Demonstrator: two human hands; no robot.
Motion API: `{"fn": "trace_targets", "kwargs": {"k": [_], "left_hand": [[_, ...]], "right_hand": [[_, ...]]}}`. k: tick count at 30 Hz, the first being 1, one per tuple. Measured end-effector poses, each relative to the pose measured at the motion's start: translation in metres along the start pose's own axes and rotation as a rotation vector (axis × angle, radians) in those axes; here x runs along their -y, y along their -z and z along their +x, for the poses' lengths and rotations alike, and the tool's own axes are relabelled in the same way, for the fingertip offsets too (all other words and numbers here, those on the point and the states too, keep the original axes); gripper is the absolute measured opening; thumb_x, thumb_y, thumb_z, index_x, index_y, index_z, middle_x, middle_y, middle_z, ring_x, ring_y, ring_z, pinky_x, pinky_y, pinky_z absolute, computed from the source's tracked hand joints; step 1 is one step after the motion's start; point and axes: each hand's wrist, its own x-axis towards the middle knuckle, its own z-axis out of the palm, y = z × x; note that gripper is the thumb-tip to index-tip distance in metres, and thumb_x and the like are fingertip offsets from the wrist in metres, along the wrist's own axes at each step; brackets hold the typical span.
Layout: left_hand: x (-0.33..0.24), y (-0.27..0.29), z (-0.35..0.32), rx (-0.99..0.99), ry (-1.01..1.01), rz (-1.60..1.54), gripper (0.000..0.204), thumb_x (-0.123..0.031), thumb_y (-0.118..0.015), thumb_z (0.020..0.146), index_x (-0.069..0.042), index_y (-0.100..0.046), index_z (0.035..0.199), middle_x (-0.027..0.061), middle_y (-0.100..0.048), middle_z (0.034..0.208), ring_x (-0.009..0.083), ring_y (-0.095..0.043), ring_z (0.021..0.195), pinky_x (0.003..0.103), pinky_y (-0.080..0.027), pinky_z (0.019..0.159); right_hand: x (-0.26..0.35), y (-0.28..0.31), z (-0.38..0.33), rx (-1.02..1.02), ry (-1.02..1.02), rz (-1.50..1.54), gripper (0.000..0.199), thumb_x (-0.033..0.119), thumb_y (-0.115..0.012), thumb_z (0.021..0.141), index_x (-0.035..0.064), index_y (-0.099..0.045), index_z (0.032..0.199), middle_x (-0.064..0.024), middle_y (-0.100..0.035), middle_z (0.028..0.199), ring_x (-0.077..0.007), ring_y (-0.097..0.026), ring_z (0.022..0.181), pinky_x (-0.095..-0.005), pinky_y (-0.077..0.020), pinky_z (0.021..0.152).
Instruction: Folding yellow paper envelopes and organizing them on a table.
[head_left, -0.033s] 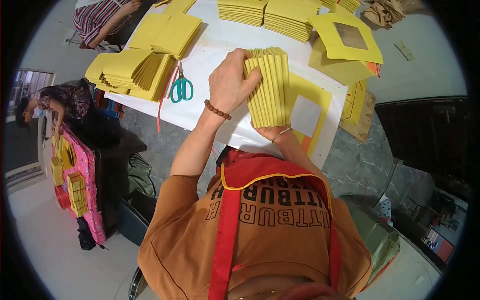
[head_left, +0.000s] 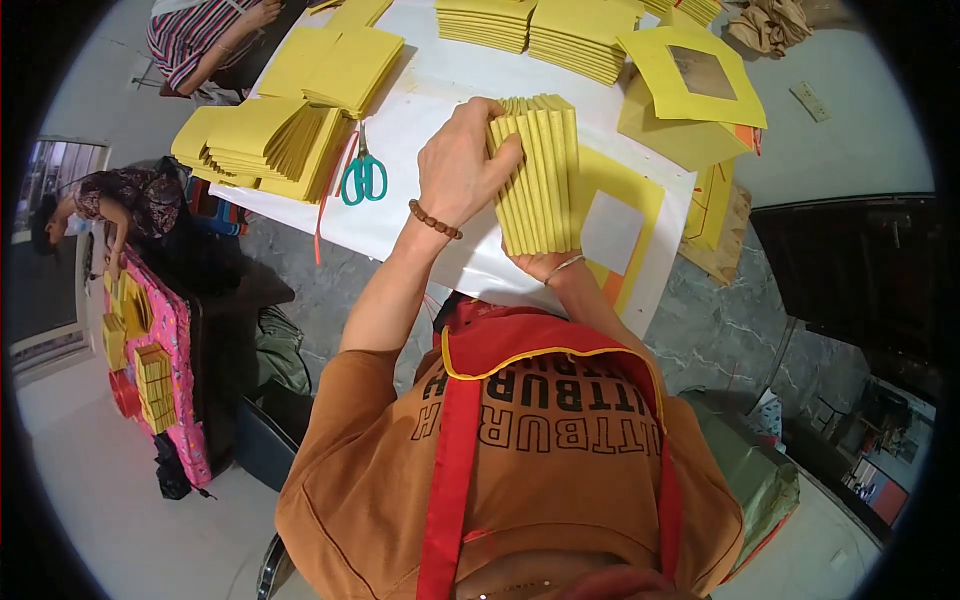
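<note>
A thick bundle of folded yellow paper (head_left: 540, 185) stands on end over the near part of the white-covered table, its folded edges toward me. My left hand (head_left: 466, 165) is closed on its upper left side, with the thumb across the front. The bundle's lower end rests against my right hand (head_left: 543, 264), which holds it from below, its fingers mostly hidden behind the paper. Just right of the bundle lies a flat yellow sheet (head_left: 645, 190) with a white panel and an orange patch. Teal-handled scissors (head_left: 364, 180) lie left of my left hand.
Yellow paper stacks (head_left: 265, 150) sit at the table's left, others (head_left: 575, 45) along its far side. A yellow box with a windowed flap (head_left: 680, 120) stands far right. Red string (head_left: 320, 225) hangs off the left edge. Two other people are at the left, one at a pink-covered table (head_left: 185, 400).
</note>
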Motion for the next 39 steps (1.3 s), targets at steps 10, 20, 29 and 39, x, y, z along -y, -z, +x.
{"fn": "trace_targets", "kwargs": {"k": [10,20,29,39], "left_hand": [[0.068,0.021,0.015,0.323,0.124,-0.688,0.091,-0.044,-0.062,0.078,-0.004,-0.009,0.140,0.0239,-0.042,0.126,0.0219,-0.054,0.099,0.033,-0.042,0.085],[0.079,0.045,0.040,0.415,-0.025,-0.368,0.109,-0.020,-0.078,0.061,-0.007,-0.005,0.141,0.0229,-0.044,0.121,0.0337,-0.042,0.115,0.038,-0.033,0.097],[0.083,0.028,0.047,0.579,-0.351,0.335,0.103,-0.025,-0.078,0.058,-0.016,-0.018,0.141,0.0118,-0.052,0.109,0.0282,-0.048,0.099,0.038,-0.035,0.079],[0.184,0.014,0.027,0.593,-0.036,-0.950,0.133,-0.040,-0.082,0.054,-0.011,0.015,0.140,0.0199,-0.003,0.147,0.0273,-0.004,0.137,0.036,-0.006,0.109]], "right_hand": [[0.023,0.018,0.024,-0.040,0.414,-0.427,0.040,0.031,-0.059,0.083,0.0088,-0.051,0.116,-0.0056,-0.057,0.111,-0.0193,-0.056,0.101,-0.0359,-0.0483,0.084],[0.067,0.000,0.076,-0.024,0.512,-1.203,0.063,0.016,-0.076,0.069,0.0054,-0.045,0.122,-0.0063,-0.049,0.120,-0.0188,-0.047,0.111,-0.0312,-0.0430,0.088],[0.070,-0.040,0.091,0.287,0.883,-2.039,0.123,0.023,-0.087,0.051,0.0109,-0.004,0.140,-0.0130,-0.024,0.138,-0.0272,-0.028,0.128,-0.0377,-0.0303,0.102],[0.057,-0.064,0.095,0.285,0.522,-1.700,0.114,0.014,-0.084,0.055,0.0123,-0.007,0.139,-0.0090,-0.042,0.121,-0.0215,-0.041,0.115,-0.0352,-0.0345,0.099]]}}
